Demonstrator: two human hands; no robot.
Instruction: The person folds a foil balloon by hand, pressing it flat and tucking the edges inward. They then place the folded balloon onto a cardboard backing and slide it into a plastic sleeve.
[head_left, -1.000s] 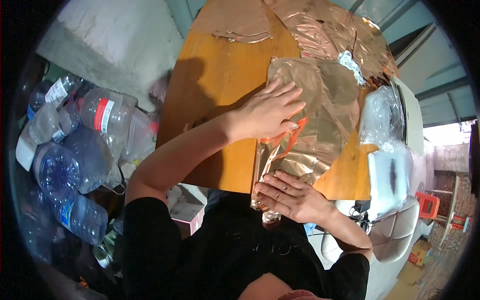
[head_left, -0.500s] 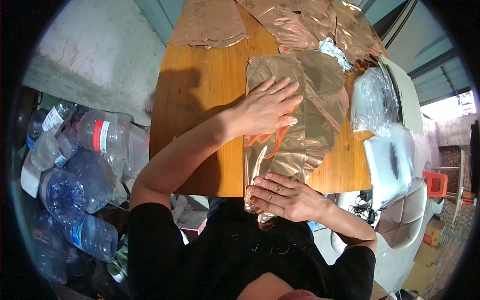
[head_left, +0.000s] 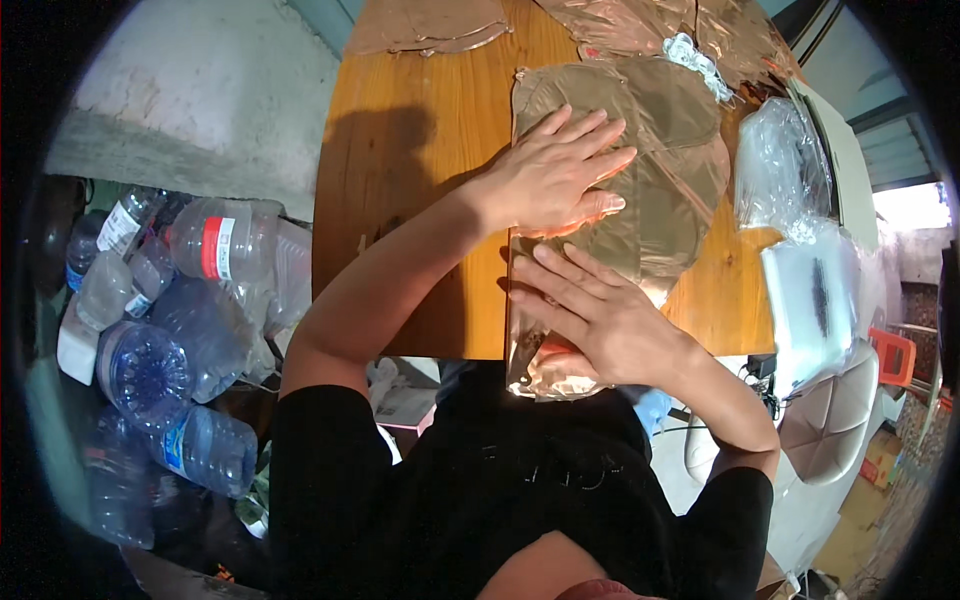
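Bronze-coloured film sheet lies flat on a wooden table, its near end drooping over the table's near edge toward the person's lap. Both bare hands press it down: the left hand rests palm-down farther out, fingers spread wide and pointing right, while the right hand lies flat at the near edge, fingers splayed and pointing left and far. Neither hand grips anything.

By the look of it, the step in hand is smoothing or flattening the sheet; a next move would call for keeping one palm as an anchor so the slick film does not slide off the near edge.

Room is uneven. Left of the sheet the tabletop is bare wood. To the right, clear plastic bags sit just beside the sheet at the table's right edge. At the far end, more crumpled foil sheets crowd the surface. On the floor to the left stands a heap of plastic bottles, well apart from the hands.
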